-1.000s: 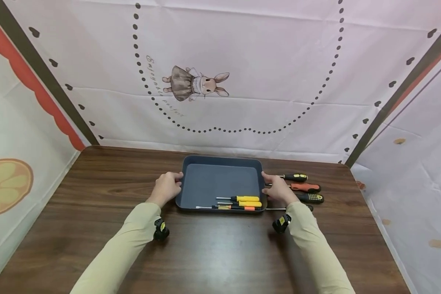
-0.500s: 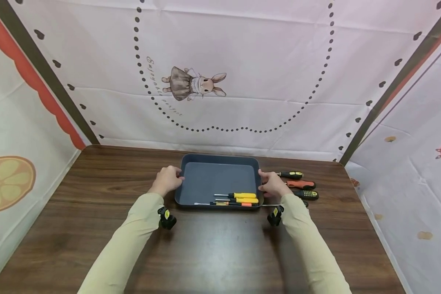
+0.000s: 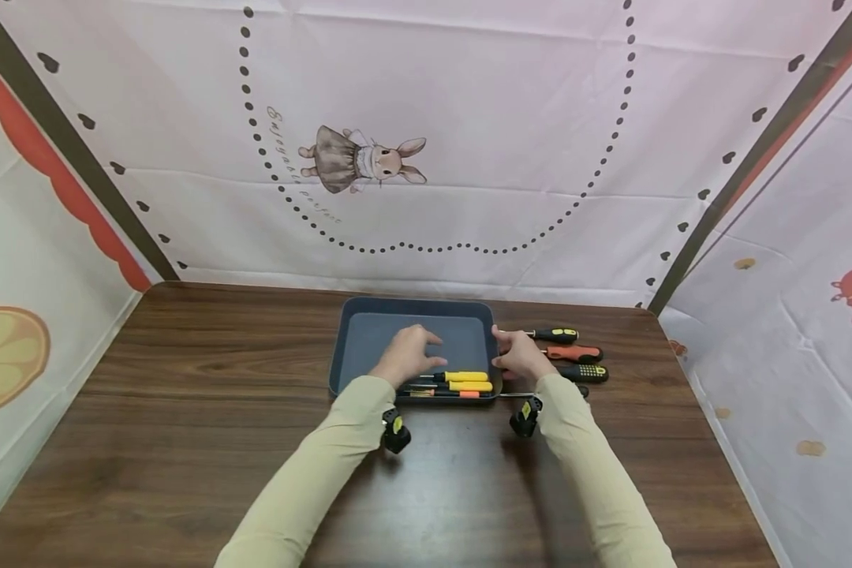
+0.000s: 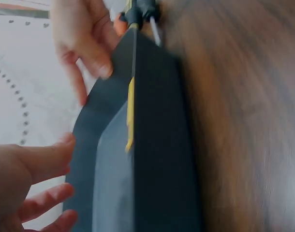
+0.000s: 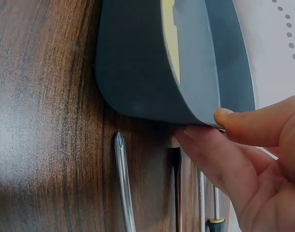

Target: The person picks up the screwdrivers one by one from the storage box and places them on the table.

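In the head view a dark blue-grey rectangular tray (image 3: 358, 347) stands at the back of the table. Along its near side lie a yellow-handled screwdriver (image 3: 470, 376), a second yellow screwdriver (image 3: 472, 386) and a slim orange-and-black screwdriver (image 3: 468, 394). My left hand (image 3: 408, 355) hovers over the tray with fingers and thumb spread, holding nothing. My right hand (image 3: 520, 355) pinches the tray's right rim; in the right wrist view the thumb (image 5: 227, 116) is at the inner side and the fingers (image 5: 220, 154) are outside.
Larger screwdrivers lie right of the tray: a black-and-yellow screwdriver (image 3: 559, 335), an orange-red screwdriver (image 3: 575, 353) and a black screwdriver with yellow dots (image 3: 586, 373). The right wrist view shows a cross-tip shaft (image 5: 122, 174) close by. Behind the table hangs a printed white cloth (image 3: 468, 118).
My left hand has left the tray's left edge and moved right, over the tray's inside. The right hand stays at the right rim. The head view has shifted slightly.
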The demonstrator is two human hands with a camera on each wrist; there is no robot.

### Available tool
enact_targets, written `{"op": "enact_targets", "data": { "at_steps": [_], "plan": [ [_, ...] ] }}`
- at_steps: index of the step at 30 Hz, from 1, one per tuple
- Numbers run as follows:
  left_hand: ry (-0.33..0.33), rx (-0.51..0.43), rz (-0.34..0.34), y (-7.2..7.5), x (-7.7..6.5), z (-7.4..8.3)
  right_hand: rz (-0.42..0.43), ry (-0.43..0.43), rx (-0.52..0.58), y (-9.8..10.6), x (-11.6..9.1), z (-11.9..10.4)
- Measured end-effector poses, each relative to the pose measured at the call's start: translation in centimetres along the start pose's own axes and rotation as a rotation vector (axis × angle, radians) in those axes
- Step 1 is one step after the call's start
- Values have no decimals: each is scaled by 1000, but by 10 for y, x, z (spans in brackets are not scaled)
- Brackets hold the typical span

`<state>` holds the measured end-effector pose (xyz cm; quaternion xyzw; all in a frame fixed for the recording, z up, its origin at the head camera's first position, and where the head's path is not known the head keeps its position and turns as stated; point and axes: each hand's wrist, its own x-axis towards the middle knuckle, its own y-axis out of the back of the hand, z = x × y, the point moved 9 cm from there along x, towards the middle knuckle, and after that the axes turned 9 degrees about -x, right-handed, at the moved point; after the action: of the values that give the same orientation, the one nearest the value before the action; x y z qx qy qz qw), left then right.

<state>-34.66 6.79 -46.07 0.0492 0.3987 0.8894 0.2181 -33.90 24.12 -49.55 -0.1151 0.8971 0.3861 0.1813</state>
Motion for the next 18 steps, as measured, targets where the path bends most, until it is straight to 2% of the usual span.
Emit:
{"op": "enact_targets", "data": {
  "at_steps": [4,8,10,11,17,18],
  "plan": [
    [-6,-1,-45,-23,7,7,-4,-8,19,-1,2,1],
    [36,-5,-118,-40,13,5,-11,-11,25,-2,4,2],
    [61,-18,-143,-46,15,3,-14,-9,16,-2,4,2],
    [46,-19,-144,-48,17,2,-13,-11,12,-2,5,2],
    [73,-53,-171,-57,20,3,3,-26,9,0,5,2],
    [102,-63,-177,-58,18,3,5,-28,10,0,5,2]
  ]
}}
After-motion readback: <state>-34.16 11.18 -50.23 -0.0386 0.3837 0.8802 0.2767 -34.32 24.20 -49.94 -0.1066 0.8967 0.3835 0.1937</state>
